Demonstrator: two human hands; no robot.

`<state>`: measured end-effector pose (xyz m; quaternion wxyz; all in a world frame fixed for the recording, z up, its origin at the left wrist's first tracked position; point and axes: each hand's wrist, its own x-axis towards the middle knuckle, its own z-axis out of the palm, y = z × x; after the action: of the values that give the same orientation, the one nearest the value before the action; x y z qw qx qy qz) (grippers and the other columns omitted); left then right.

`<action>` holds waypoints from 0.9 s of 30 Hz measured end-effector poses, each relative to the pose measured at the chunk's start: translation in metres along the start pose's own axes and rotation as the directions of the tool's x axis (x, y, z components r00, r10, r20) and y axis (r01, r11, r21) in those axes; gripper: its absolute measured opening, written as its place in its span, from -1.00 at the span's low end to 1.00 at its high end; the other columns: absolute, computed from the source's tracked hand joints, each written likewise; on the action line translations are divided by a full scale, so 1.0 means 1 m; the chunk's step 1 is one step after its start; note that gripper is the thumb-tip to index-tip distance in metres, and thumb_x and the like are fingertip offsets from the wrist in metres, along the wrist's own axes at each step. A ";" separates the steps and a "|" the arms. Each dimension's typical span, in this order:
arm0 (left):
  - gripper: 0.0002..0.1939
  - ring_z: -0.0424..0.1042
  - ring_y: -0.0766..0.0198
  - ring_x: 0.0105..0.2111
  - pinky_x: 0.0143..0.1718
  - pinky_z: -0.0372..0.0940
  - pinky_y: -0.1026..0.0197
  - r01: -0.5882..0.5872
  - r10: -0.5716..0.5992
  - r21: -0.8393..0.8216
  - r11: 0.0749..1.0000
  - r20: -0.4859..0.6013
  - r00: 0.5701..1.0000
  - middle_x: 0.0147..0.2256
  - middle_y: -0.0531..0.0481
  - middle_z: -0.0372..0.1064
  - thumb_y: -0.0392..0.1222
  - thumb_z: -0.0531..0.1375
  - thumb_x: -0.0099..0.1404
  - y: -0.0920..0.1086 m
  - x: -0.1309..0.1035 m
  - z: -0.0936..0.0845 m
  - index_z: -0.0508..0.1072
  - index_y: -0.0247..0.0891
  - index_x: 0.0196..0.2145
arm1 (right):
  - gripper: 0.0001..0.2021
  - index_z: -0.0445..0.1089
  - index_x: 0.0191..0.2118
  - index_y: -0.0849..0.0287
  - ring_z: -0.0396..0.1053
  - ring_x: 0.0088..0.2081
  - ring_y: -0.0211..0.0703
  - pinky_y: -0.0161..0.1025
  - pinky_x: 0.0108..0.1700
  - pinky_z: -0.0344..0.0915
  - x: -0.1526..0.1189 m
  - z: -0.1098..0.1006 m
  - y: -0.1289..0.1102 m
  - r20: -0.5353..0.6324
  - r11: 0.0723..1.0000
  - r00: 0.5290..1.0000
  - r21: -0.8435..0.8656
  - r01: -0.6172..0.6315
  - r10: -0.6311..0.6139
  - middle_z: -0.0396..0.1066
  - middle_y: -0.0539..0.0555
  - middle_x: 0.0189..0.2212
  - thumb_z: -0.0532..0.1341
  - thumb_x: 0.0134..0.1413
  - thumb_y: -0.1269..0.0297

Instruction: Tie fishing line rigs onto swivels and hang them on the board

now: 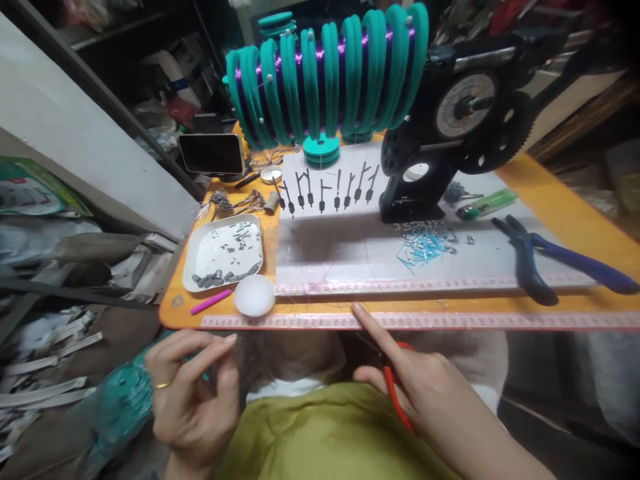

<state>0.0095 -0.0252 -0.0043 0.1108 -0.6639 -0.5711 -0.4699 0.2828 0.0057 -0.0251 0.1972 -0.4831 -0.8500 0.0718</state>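
My left hand [193,393] is below the table's front edge, its thumb and index finger pinched together; whatever lies between them is too fine to make out. My right hand [425,380] holds red-handled scissors [394,400] in the palm. Its index finger stretches forward to the table edge and touches near a printed measuring tape [320,321]. Above the table is a winding machine [450,127] bearing a row of green spools [330,80] with purple thread. Faint threads run down from it towards the front edge.
A white tray [200,253] with small grey pieces, a white dome-shaped object [255,297] and a pink pen-like tool [211,302] are at left. A phone [213,154] stands behind. Blue-handled pliers [535,267] and blue-and-white pins [423,247] lie at right.
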 end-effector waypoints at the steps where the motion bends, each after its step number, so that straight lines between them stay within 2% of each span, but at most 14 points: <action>1: -0.56 0.32 0.08 -0.23 -0.13 0.20 -0.05 -0.023 0.022 0.025 0.999 0.051 0.998 -0.29 -0.04 0.33 -0.52 0.24 0.17 0.000 0.000 0.001 0.50 -0.05 -0.08 | -0.40 0.13 0.30 0.31 0.32 -0.78 -0.17 -0.36 -0.70 0.19 -0.001 -0.001 -0.001 0.010 1.000 1.000 0.030 0.001 -0.001 0.27 -0.11 -0.73 -0.20 0.41 -0.04; 3: -0.52 0.30 0.08 -0.22 -0.11 0.20 -0.03 -0.132 0.120 0.073 0.988 0.154 0.981 -0.28 -0.04 0.31 -0.53 0.27 0.15 0.000 0.001 0.005 0.51 -0.03 -0.07 | -0.41 0.15 0.27 0.34 0.36 -0.75 -0.19 -0.39 -0.68 0.22 -0.001 -0.004 -0.003 0.008 0.994 1.000 0.107 -0.027 0.027 0.31 -0.10 -0.72 -0.17 0.42 -0.03; 6: -0.49 0.25 0.09 -0.17 -0.08 0.17 0.02 -0.300 0.267 0.071 0.951 0.293 0.918 -0.23 -0.07 0.26 -0.53 0.26 0.18 0.006 0.006 0.019 0.52 0.02 -0.03 | -0.37 0.11 0.29 0.34 0.39 -0.74 -0.16 -0.38 -0.67 0.23 0.005 -0.005 -0.005 0.001 0.992 0.998 0.105 -0.065 0.066 0.33 -0.08 -0.73 -0.17 0.39 -0.08; 9: -0.59 0.21 0.09 -0.15 -0.08 0.16 0.05 -0.330 0.295 0.066 0.942 0.308 0.905 -0.21 -0.09 0.27 -0.47 0.24 0.26 0.014 0.016 0.038 0.56 0.01 -0.07 | -0.35 0.11 0.29 0.33 0.35 -0.78 -0.12 -0.35 -0.72 0.17 0.007 0.000 -0.005 -0.002 0.999 0.999 0.016 -0.047 0.047 0.33 -0.07 -0.73 -0.19 0.38 -0.11; 13: -0.81 0.23 0.08 -0.16 -0.12 0.17 0.07 -0.325 0.305 0.052 0.944 0.238 0.922 -0.29 -0.09 0.39 -0.39 0.30 0.24 0.023 0.030 0.052 0.61 -0.12 -0.26 | -0.41 0.08 0.31 0.27 0.36 -0.76 -0.17 -0.37 -0.70 0.21 -0.004 0.001 -0.004 0.023 0.992 0.998 0.107 -0.067 0.065 0.39 -0.05 -0.68 -0.13 0.39 -0.06; 16: -0.79 0.31 0.11 -0.19 -0.14 0.21 0.06 -0.274 0.286 -0.084 0.958 0.199 0.937 -0.32 -0.07 0.46 -0.46 0.28 0.24 0.030 0.035 0.049 0.58 -0.19 -0.25 | -0.52 0.15 0.27 0.23 0.39 -0.69 -0.23 -0.40 -0.69 0.21 -0.013 -0.007 -0.006 -0.012 0.960 0.997 0.269 -0.076 0.082 0.47 -0.01 -0.58 -0.03 0.40 0.05; 18: -0.76 0.35 0.13 -0.17 -0.13 0.27 0.05 -0.240 0.276 -0.206 0.948 0.163 0.947 -0.28 -0.08 0.48 -0.50 0.24 0.26 0.038 0.036 0.046 0.56 -0.22 -0.20 | -0.57 0.16 0.27 0.21 0.35 -0.69 -0.30 -0.42 -0.69 0.19 -0.014 -0.014 -0.008 -0.080 0.939 0.994 0.341 -0.039 0.070 0.48 -0.01 -0.53 0.04 0.39 0.16; 21: -0.79 0.40 0.13 -0.11 -0.10 0.36 0.05 -0.206 0.270 -0.397 0.895 0.110 0.957 -0.26 -0.09 0.47 -0.49 0.23 0.27 0.055 0.031 0.046 0.54 -0.30 -0.17 | -0.52 0.10 0.32 0.18 0.27 -0.72 -0.34 -0.42 -0.62 0.26 -0.014 -0.024 -0.015 -0.208 0.932 0.977 0.360 0.034 0.045 0.39 -0.11 -0.60 0.12 0.35 0.28; 23: -0.82 0.43 0.16 -0.13 -0.08 0.40 0.05 -0.169 0.265 -0.518 0.838 0.117 0.957 -0.28 -0.07 0.47 -0.47 0.24 0.28 0.069 0.026 0.051 0.52 -0.34 -0.16 | -0.51 0.14 0.31 0.13 0.31 -0.68 -0.33 -0.40 -0.56 0.32 -0.015 -0.029 -0.021 -0.258 0.935 0.965 0.350 0.060 0.035 0.41 -0.11 -0.60 0.15 0.32 0.32; 27: -0.85 0.46 0.23 -0.25 -0.14 0.48 0.09 -0.086 0.264 -0.657 0.749 0.178 0.948 -0.32 -0.10 0.44 -0.49 0.17 0.31 0.088 0.013 0.062 0.49 -0.39 -0.20 | -0.61 0.32 0.17 0.03 0.50 -0.49 -0.26 -0.38 -0.42 0.41 -0.020 -0.036 -0.024 -0.333 0.928 0.941 0.366 0.066 0.064 0.58 -0.02 -0.38 0.17 0.27 0.45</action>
<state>0.1149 -0.0029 0.0064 -0.1544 -0.7681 -0.3202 -0.5326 0.2875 -0.0259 0.0095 0.4285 -0.4417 -0.7744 0.1469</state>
